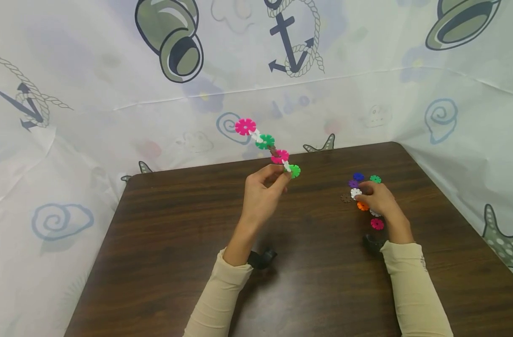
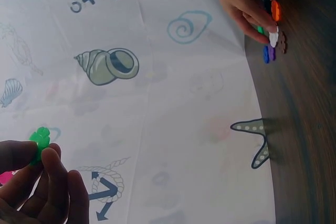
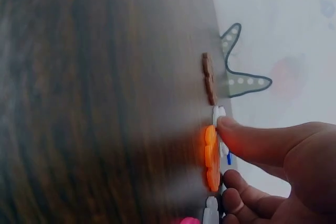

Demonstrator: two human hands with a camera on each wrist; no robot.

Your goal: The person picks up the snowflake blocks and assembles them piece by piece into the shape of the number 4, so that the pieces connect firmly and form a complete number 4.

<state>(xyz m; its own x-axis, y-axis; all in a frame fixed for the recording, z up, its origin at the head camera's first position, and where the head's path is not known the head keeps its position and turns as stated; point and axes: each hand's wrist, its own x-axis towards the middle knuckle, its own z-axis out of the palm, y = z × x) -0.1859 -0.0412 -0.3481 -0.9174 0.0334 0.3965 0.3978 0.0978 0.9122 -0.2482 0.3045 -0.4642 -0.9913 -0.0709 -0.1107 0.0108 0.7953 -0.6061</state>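
Note:
The left hand (image 1: 262,192) pinches the lower end of a slanting chain of notched discs, held up above the table. From the top the chain shows a pink disc (image 1: 245,126), a white one, a green disc (image 1: 265,141), a brown one, a pink, a white and a light green disc (image 1: 295,171). In the left wrist view, thumb and fingers grip a green disc (image 2: 40,142). The right hand (image 1: 380,199) is over the loose discs at the right, its thumb and fingertips at a white disc (image 1: 356,193). In the right wrist view the thumb touches this white disc (image 3: 219,115).
Around the right hand lie blue (image 1: 358,176), purple (image 1: 353,184), green (image 1: 375,179), brown (image 1: 345,198), orange (image 1: 362,206) and pink (image 1: 377,224) discs, plus another white one. A patterned cloth (image 1: 155,126) stands behind the brown table (image 1: 176,224). Dark straps show at both wrists.

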